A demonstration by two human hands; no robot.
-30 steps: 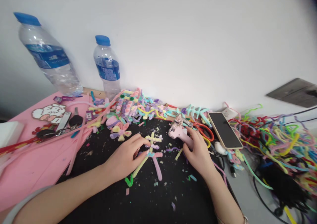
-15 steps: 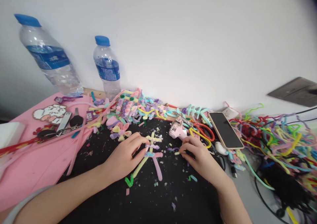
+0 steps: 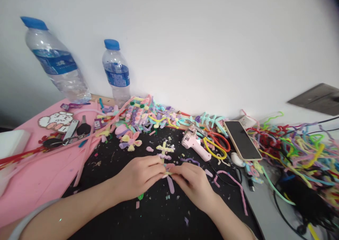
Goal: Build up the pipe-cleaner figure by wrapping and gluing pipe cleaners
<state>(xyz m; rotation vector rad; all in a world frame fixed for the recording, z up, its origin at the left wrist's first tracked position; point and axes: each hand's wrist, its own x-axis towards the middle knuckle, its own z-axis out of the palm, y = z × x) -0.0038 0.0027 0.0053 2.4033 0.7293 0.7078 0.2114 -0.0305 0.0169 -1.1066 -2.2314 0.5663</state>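
Your left hand (image 3: pixel 144 174) and right hand (image 3: pixel 194 183) pinch a short yellow piece (image 3: pixel 167 174), seemingly unattached, over the fuzzy-stem figure (image 3: pixel 165 148) on the black mat (image 3: pixel 153 222), its upper yellow and lilac crossbars apparently already done.

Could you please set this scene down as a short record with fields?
Right hand: pinching a small yellow piece
Left hand: fingertips close against the right's at that piece; exact grip unclear
Beyond the fingertips: fuzzy-stem figure, partly covered by the hands
Right of figure: pink glue gun, lying down, untouched
Farther right: phone, screen dark
Work surface: black mat, scattered scraps
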